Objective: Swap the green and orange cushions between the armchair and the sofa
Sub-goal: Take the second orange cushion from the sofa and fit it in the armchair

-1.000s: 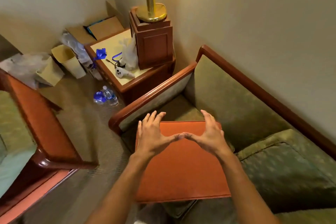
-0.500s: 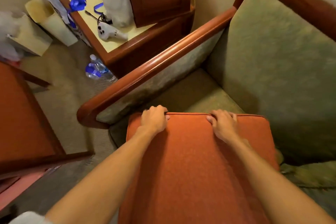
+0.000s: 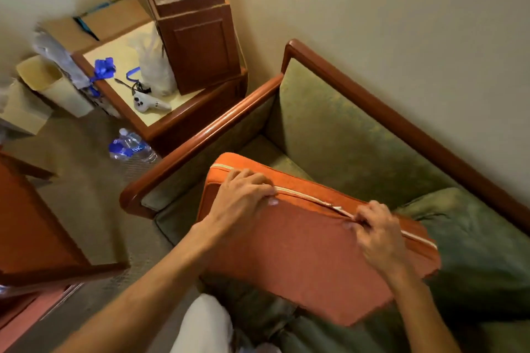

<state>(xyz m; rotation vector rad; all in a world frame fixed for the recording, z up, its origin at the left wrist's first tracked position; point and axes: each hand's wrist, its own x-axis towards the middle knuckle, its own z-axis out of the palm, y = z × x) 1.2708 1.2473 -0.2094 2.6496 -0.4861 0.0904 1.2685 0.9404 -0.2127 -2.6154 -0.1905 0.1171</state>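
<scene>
The water bottle (image 3: 130, 147) on the floor has a blue label with white letters that look like "OK". No other words can be read.

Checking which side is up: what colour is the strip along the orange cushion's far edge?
Cream-white strip, head view.

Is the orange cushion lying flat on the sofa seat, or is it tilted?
Tilted. The orange cushion leans with its zipper edge raised, gripped by the left hand and right hand, above the sofa seat.
</scene>
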